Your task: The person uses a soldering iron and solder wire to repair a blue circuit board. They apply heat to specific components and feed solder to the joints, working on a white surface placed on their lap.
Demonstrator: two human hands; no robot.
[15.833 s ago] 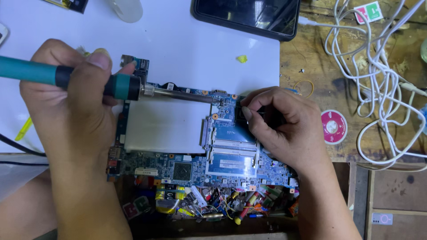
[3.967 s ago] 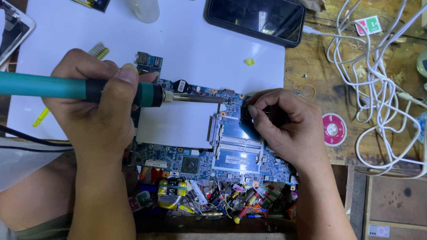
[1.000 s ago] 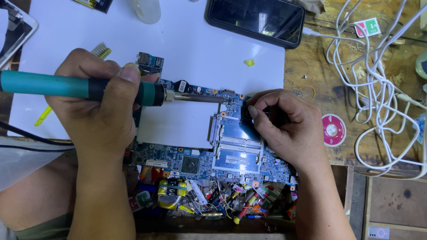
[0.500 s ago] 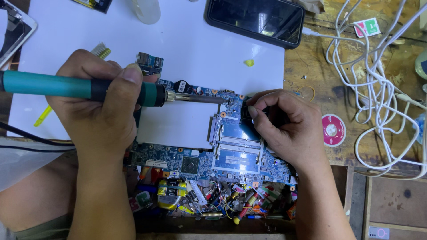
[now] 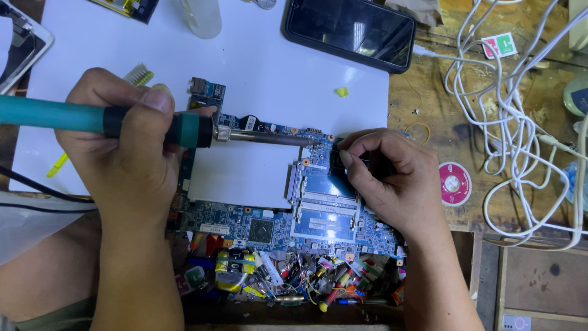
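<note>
Teal soldering iron [image 5: 110,121] lies level, long axis running left to right; its metal tip ends at the circuit board's [image 5: 269,211] top edge, right at the right hand's [image 5: 392,184] fingertips. Left hand [image 5: 128,153] is fist-wrapped on the iron's grip, thumb on top. Right hand is curled, pinching something small and dark against the board; can't tell what. Right hand is nearer the joint. Board lies between both wrists.
</note>
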